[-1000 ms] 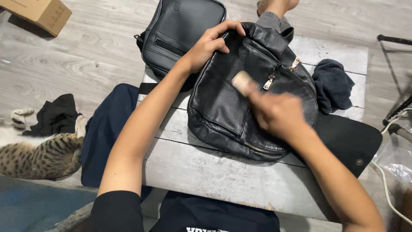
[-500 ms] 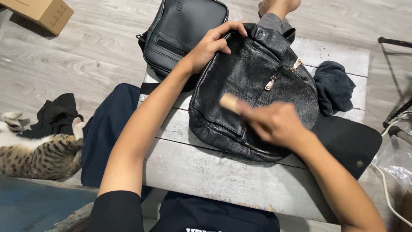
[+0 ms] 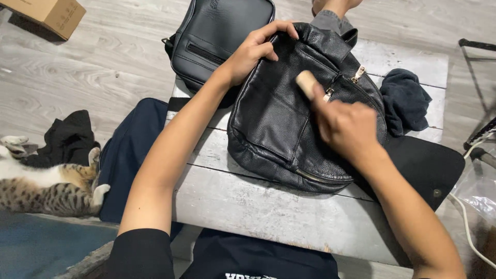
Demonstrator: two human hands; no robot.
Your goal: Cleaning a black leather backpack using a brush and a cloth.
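A black leather backpack [image 3: 279,119] with gold zippers lies on a worn grey wooden table [image 3: 258,206]. My left hand [image 3: 253,49] grips the bag's top left edge, holding it down. My right hand [image 3: 349,129] rests over the bag's right half, closed around a small brush with a light wooden handle [image 3: 306,81] that sticks out toward the bag's top. The brush's bristles are hidden under my hand.
A second black leather bag [image 3: 217,36] lies at the table's far left corner. A dark blue cloth [image 3: 405,101] sits at the right, a black flap [image 3: 429,165] beside it. A tabby cat [image 3: 46,188] lies on the floor left, near black fabric [image 3: 64,137] and a cardboard box [image 3: 44,15].
My right hand with the brush moved down-left across the bag, then back up and right toward the zippers. The left hand stayed put. The cat shifted its paws.
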